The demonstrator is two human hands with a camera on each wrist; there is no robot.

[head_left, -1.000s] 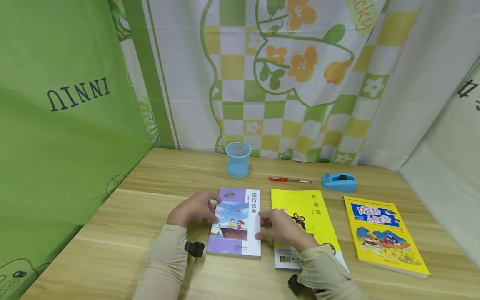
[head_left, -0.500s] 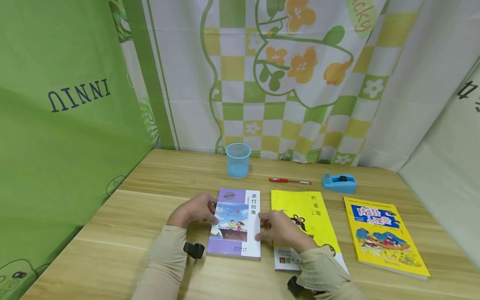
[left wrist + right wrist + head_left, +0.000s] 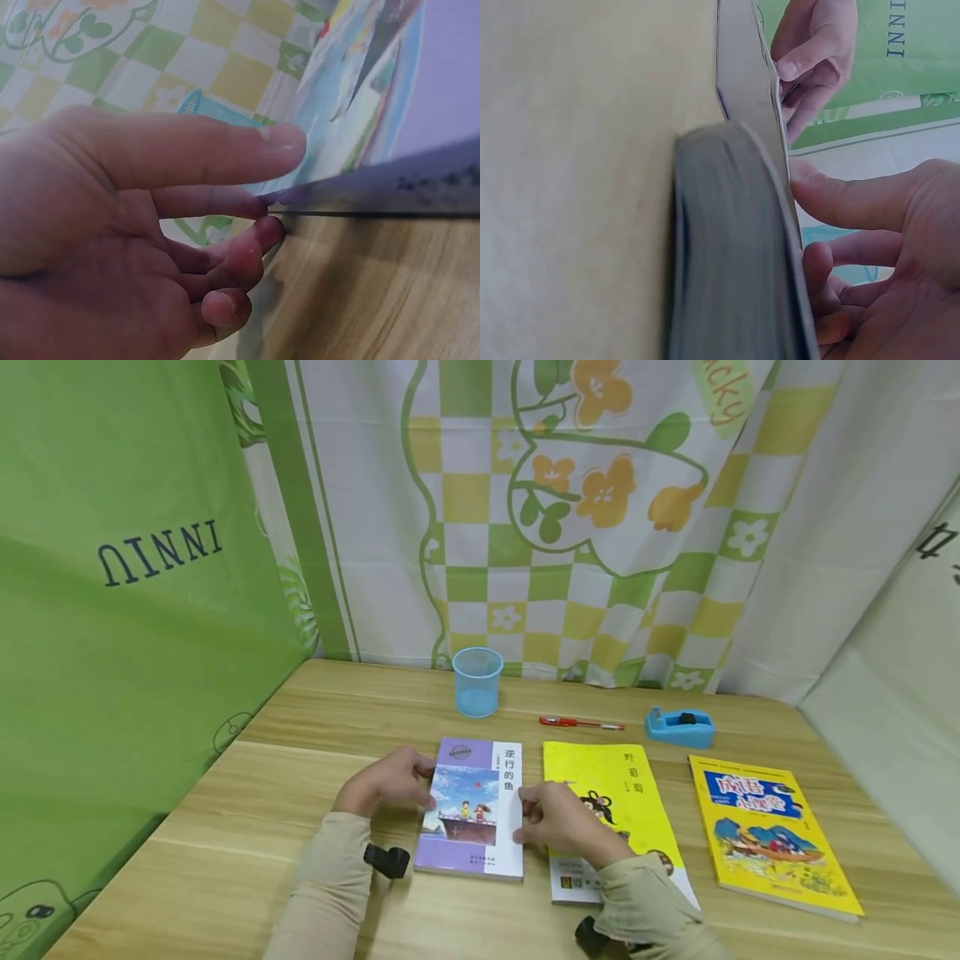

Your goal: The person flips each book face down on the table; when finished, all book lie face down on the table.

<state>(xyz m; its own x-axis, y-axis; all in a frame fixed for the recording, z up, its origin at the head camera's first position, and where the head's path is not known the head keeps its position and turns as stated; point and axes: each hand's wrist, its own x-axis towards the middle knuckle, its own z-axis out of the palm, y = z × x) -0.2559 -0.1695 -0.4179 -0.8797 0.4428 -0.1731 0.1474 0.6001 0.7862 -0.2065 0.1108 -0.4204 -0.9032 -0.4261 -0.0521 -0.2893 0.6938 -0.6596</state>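
Observation:
In the head view a paperback book (image 3: 468, 852) with a purple-and-white cover lies flat on the wooden table. My left hand (image 3: 388, 783) grips its left edge; the left wrist view shows the thumb (image 3: 277, 146) over the cover and fingertips along the edge. From the other side, my right hand (image 3: 564, 820) holds the right edge with thumb and fingers, reaching over a yellow book (image 3: 600, 760). In the right wrist view a thick block of pages (image 3: 731, 262) partly hides the book held beyond it.
A second yellow book (image 3: 776, 835) lies at the right. Behind the books are a blue mesh cup (image 3: 477, 685), a red pen (image 3: 581, 723) and a blue tape dispenser (image 3: 679, 727). Curtains hang at the table's back edge and left side.
Both hands keep their places at the edges of the purple-and-white book, which stays put. Only the head view shifts very slightly.

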